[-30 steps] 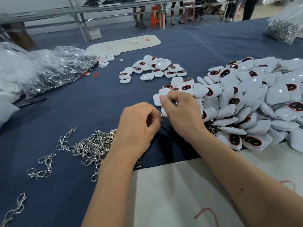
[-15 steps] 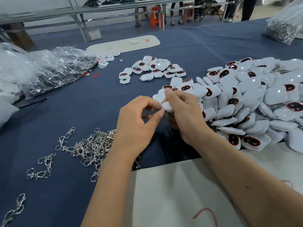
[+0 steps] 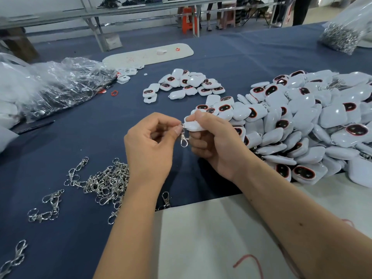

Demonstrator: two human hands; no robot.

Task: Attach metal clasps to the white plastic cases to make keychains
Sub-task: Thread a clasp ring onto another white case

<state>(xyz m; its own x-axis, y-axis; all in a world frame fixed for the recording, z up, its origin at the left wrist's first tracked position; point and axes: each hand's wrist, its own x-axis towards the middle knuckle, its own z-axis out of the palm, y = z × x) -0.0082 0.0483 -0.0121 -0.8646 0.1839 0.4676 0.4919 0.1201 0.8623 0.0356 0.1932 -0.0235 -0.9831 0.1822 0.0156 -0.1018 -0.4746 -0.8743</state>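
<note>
- Your left hand [image 3: 150, 150] and right hand [image 3: 216, 143] are bare: no gloves, rings or watch.
- Your forearms are uncovered, with no sleeves in view.

Loose clasps [image 3: 104, 182] left on table [image 3: 80, 127], case heap [image 3: 302, 121] right, small case grp [image 3: 187, 83] behind; bag [image 3: 342, 33] far right, prob. clasps.

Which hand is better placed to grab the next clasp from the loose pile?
Left hand: the clasp pile lies beside its wrist. Right hand grips the white case, by the case heap.
</note>
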